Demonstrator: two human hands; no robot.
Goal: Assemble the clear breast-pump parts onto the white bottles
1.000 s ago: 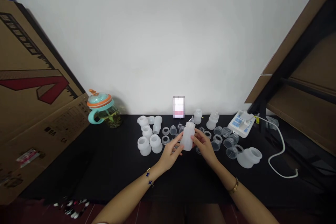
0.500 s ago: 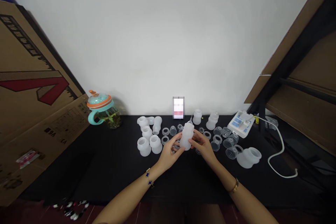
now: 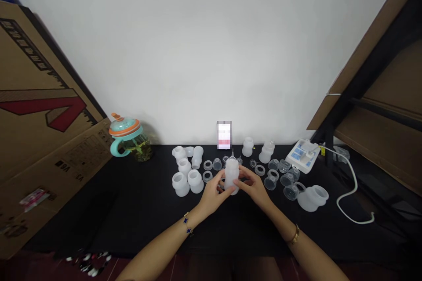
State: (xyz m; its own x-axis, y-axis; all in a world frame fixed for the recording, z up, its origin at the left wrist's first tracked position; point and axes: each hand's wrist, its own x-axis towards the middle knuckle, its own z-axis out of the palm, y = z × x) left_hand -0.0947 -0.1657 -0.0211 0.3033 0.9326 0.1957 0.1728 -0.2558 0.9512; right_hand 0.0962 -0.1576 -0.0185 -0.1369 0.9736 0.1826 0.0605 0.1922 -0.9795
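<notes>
Both my hands hold a translucent white baby bottle point(image 3: 231, 174) over the middle of the table, nearly upright. My left hand point(image 3: 212, 192) closes its fingers on the bottle's left side. On the opposite side, my right hand point(image 3: 256, 188) grips it with thumb and fingers. A clear pointed tip shows just above the bottle's top; whether it is joined to the bottle I cannot tell. Around and behind the hands lie small clear parts, among them a ring point(image 3: 208, 165) and a clear cup-shaped cover point(image 3: 216, 164). My hands hide some of these.
Several white bottle bodies point(image 3: 195, 181) stand at left, beyond them a teapot point(image 3: 130, 142). A phone point(image 3: 224, 135) leans on the wall. Two bottles point(image 3: 248, 146) stand behind. At right are clear cups point(image 3: 286, 179), a wide bottle body point(image 3: 312, 198) and a corded power strip point(image 3: 302, 155).
The bottle has shifted slightly left and down toward me, and it tilts less. Both hands keep their hold on it.
</notes>
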